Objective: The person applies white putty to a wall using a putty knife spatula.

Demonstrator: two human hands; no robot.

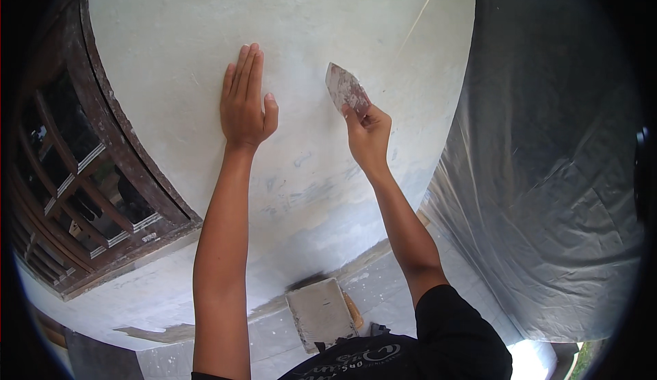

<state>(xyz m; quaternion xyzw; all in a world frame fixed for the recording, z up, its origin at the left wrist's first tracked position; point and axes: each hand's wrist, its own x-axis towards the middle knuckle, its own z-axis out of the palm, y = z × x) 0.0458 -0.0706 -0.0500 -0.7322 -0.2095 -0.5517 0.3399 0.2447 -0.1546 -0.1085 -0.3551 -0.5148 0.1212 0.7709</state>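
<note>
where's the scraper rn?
Head view, upper half, just right of centre: the scraper is gripped in the right hand, in front of the pale wall, to the right of the left hand.

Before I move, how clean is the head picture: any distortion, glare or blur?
Head view: fisheye bows the window frame and wall, corners black; head view: bright glare streaks the plastic sheet; head view: left hand and right hand look fairly sharp.

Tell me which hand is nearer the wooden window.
Left. The left hand is to the right of the window; the right hand, holding a scraper, is farther right.
</note>
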